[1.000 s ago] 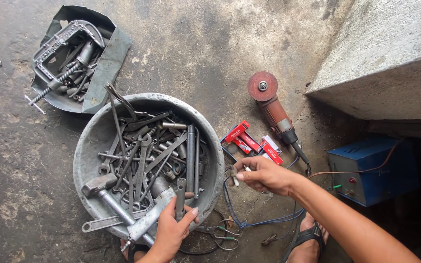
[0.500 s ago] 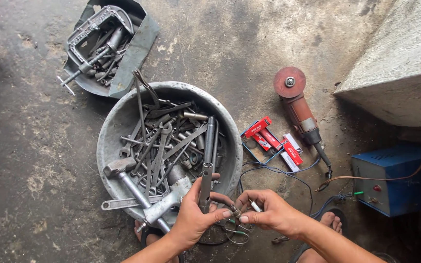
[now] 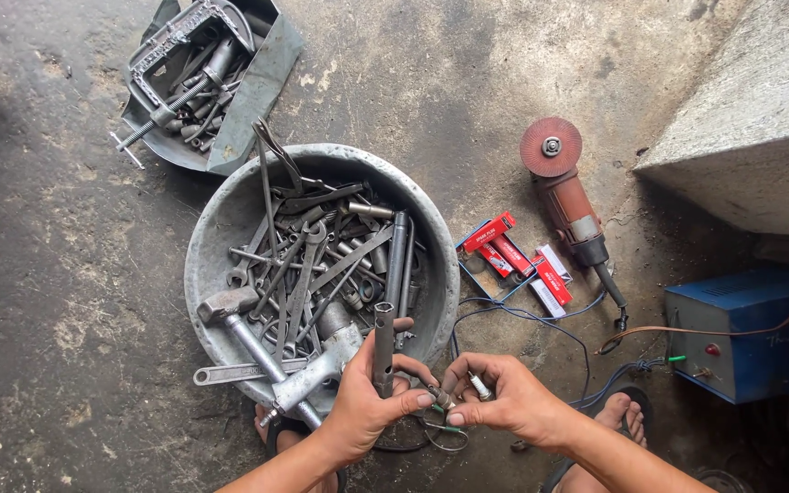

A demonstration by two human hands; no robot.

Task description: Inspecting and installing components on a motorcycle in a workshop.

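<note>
Wrenches (image 3: 308,274) in basin (image 3: 221,224), grinder (image 3: 568,196) to its right

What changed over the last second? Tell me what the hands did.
The right hand drew back from beside the red boxes to meet the left hand in front of the basin. The left hand lifted the tube wrench upright off the rim. The right hand pinches a small spark plug. Basin, grinder and blue box lie as before.

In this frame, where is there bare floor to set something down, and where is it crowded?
Bare concrete lies left of the round grey metal basin of wrenches, below the open grey tool pouch, and above the red angle grinder. It is crowded right of the basin: small red boxes, cables, blue metal box.
</note>
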